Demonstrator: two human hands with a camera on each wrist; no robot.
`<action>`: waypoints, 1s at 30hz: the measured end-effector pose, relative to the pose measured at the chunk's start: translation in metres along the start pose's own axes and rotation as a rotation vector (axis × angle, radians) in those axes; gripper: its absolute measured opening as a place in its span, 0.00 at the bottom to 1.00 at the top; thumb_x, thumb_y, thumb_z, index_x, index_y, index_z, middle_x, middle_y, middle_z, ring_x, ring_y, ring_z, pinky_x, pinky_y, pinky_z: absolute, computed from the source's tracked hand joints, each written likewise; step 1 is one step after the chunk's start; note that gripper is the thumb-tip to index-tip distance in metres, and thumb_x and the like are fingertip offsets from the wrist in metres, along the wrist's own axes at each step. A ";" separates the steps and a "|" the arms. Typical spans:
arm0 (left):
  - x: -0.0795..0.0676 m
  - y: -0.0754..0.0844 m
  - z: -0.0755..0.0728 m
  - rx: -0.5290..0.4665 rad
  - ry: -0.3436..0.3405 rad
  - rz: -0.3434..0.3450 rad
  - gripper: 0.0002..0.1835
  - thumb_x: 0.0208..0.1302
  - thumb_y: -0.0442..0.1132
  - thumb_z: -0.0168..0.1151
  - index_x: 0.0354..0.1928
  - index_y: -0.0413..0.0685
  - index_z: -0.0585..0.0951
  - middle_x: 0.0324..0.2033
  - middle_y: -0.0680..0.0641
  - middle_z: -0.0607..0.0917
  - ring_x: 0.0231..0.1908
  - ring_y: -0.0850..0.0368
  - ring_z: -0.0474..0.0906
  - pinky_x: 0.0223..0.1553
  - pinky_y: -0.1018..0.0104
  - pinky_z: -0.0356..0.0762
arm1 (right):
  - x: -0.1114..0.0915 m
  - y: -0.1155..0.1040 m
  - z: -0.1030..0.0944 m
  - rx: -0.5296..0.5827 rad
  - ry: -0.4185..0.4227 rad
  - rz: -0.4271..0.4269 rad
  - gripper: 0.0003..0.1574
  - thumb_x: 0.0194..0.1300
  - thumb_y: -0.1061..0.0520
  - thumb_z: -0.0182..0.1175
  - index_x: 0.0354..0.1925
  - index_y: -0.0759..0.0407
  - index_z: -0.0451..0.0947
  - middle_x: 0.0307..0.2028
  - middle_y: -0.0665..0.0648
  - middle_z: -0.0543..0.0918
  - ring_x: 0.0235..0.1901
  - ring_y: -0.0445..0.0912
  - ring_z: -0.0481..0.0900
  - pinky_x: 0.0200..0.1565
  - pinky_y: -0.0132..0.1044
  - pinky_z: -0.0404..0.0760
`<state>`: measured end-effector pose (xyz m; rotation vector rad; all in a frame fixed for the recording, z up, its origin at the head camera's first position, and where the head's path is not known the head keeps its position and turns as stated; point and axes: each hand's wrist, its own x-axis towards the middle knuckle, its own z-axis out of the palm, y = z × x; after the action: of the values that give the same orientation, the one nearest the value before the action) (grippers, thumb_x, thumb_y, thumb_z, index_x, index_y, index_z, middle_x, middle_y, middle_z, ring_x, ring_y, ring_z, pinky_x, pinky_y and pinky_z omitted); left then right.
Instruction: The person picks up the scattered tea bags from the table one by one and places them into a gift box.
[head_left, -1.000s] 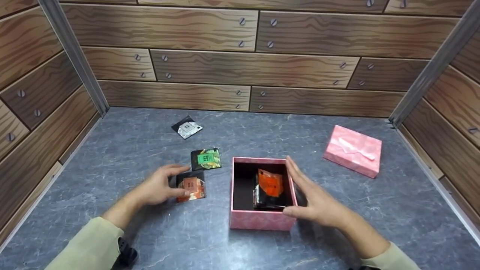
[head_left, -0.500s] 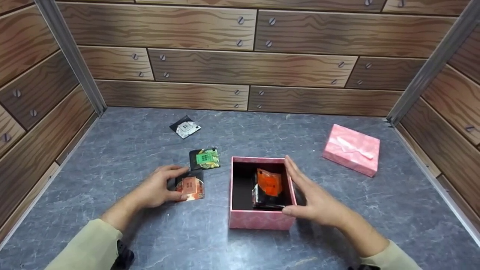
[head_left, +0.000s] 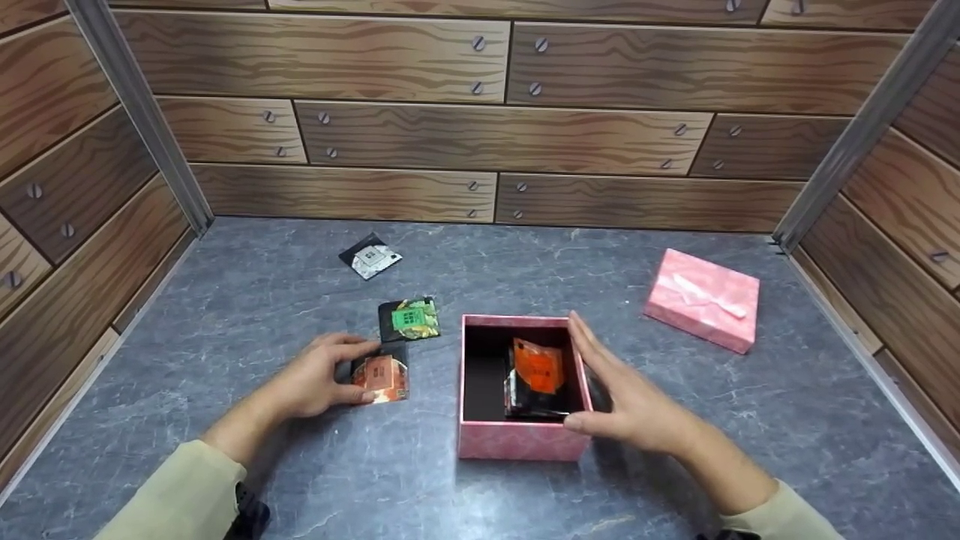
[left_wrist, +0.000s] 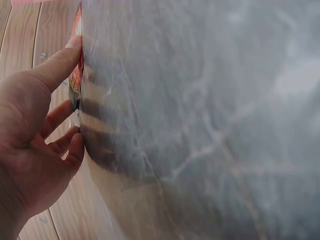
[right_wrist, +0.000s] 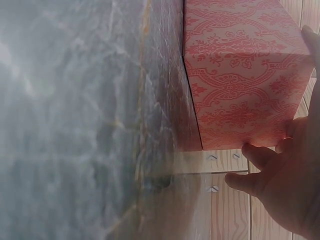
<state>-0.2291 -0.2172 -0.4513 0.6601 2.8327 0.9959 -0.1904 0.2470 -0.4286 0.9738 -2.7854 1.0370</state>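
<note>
Open tabletop (head_left: pixel 435 409) between coppery packet (head_left: pixel 384 376) and pink box (head_left: pixel 523 441), box barring rightward passage, room inside (left of stacked packets (head_left: pixel 538 369))

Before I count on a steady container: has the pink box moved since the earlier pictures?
No; against the back wall in the head view, the pink box shows no shift.

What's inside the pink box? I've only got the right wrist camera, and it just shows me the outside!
Observer: From the head view, an orange and black packet lies inside the pink box, toward its right wall.

Operator: Ooh! Can you see a lid anywhere?

Observer: There's a pink piece with a bow, probably the lid, lying apart from the box, farther back and to the right.

Operator: And what's the left hand touching?

Observer: Its thumb is on the near edge of a reddish packet.
</note>
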 end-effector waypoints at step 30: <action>-0.003 0.011 0.006 -0.025 0.093 0.019 0.44 0.54 0.33 0.83 0.75 0.43 0.75 0.64 0.41 0.72 0.62 0.39 0.74 0.68 0.40 0.70 | 0.000 -0.002 0.001 0.012 -0.001 0.024 0.75 0.59 0.37 0.74 0.87 0.49 0.38 0.85 0.51 0.38 0.79 0.67 0.51 0.68 0.74 0.59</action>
<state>-0.2209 -0.2072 -0.4499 0.6571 2.8926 1.0909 -0.1894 0.2454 -0.4278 0.9449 -2.8015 1.0575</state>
